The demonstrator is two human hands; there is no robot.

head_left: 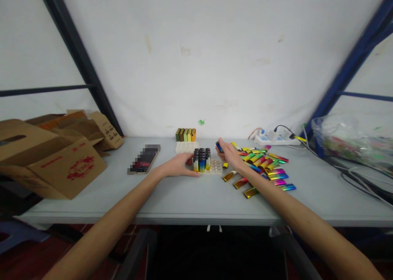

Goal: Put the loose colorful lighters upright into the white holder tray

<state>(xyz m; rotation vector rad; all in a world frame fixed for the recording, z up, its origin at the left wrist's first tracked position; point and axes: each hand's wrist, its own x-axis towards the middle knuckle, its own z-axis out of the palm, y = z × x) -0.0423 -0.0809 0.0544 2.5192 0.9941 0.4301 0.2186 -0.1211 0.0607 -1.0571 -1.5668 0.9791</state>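
My left hand curls around the left end of a white holed tray, thumb at its front and fingers along the side. Upright lighters with black tops and shiny yellow, white and blue bodies fill the tray's left part; round holes show on its right. Raised just right of the tray, my right hand pinches a dark blue lighter, partly hidden by the fingers. Below that hand stands a small yellow piece. Shiny multicoloured lighter-like pieces lie heaped beside and under the right forearm.
Behind, several green-to-orange lighters stand near another white holed tray. A phone lies to the left, beside cardboard boxes. A power strip with cables and clear plastic bags occupy the right side.
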